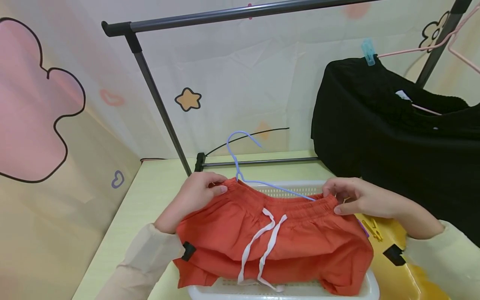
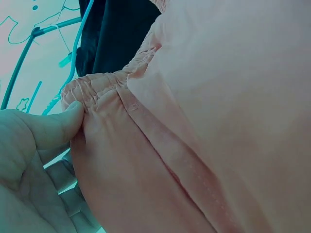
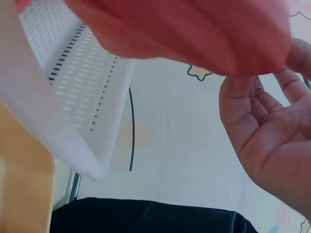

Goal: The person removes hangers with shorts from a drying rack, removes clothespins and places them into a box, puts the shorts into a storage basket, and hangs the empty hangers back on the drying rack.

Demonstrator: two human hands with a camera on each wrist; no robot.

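A pair of orange-red shorts (image 1: 292,246) with an elastic waist and a white drawstring (image 1: 271,241) is spread over a white basket (image 1: 285,293). My left hand (image 1: 196,193) pinches one end of the waistband, its thumb pressing the gathered cloth in the left wrist view. At the other end, my right hand (image 1: 360,196) grips the waistband between thumb and fingers. A periwinkle wire hanger (image 1: 268,184) slants into the waist opening, its hook standing above the left end. The cloth hides the hanger's lower part.
A dark metal rack (image 1: 157,104) stands behind, its top bar crossing overhead. Black clothing (image 1: 375,125) hangs at right from a pink hanger (image 1: 408,52) with a blue clip (image 1: 368,52). A yellow clothespin (image 1: 373,229) lies on shiny yellow material (image 1: 390,275) beside the basket.
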